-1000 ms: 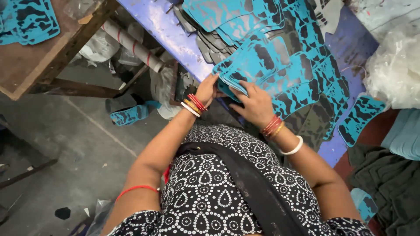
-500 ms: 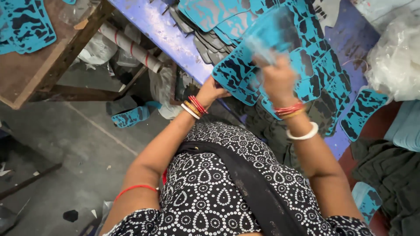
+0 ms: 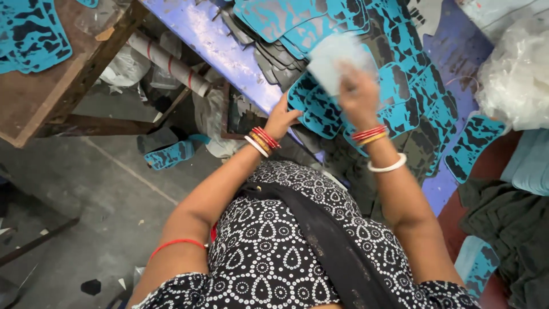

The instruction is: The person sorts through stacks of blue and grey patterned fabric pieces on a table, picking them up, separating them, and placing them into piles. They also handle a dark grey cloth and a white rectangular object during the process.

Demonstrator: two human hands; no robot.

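While the right hand [image 3: 355, 91] is lifting a pale, blurred sheet [image 3: 337, 60] in a closed grip above the bench [image 3: 217, 48], the left hand [image 3: 284, 117] is pinching a turquoise patterned piece [image 3: 320, 111] at the bench's near edge; many similar pieces [image 3: 423, 86] are lying unhandled.

A grey concrete floor [image 3: 86, 189] lies below a blue worktop [image 3: 211, 43]. A brown wooden table [image 3: 51, 91] stands at the left, with cardboard tubes [image 3: 166, 63] and plastic scraps [image 3: 123, 68] beneath.
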